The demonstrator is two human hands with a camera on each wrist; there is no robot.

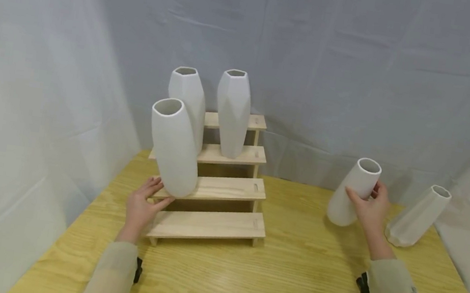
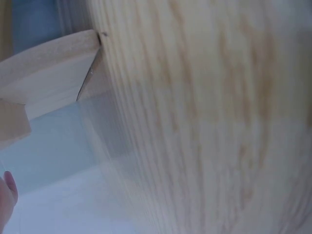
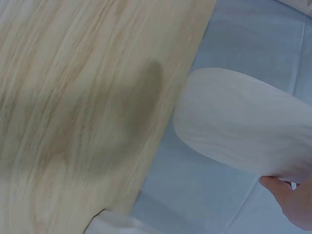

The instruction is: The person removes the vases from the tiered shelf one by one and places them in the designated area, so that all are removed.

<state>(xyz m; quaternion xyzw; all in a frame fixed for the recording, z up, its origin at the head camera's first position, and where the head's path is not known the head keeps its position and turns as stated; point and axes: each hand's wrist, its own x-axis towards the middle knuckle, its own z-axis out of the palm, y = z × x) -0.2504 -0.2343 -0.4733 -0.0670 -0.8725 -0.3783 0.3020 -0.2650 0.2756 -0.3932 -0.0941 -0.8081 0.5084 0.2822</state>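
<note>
On the second step from the bottom of a wooden tiered stand [image 1: 229,189] stands a smooth white vase [image 1: 174,151] with a round mouth. My left hand [image 1: 142,206] is at its base, thumb in front and fingers spread along the left side. Only a bit of that hand [image 2: 7,197] enters the left wrist view. My right hand [image 1: 373,209] grips another smooth white vase [image 1: 347,198] near its mouth, thumb on the near side, other fingers mostly hidden behind. The right wrist view shows this vase [image 3: 239,119] raised, its shadow on the table.
Two faceted white vases, one at left [image 1: 189,93] and one beside it [image 1: 232,111], stand higher on the stand. Right of my right hand is a ribbed white vase [image 1: 417,217] on the wooden table [image 1: 289,272]. Pale sheeting [image 1: 359,83] hangs behind.
</note>
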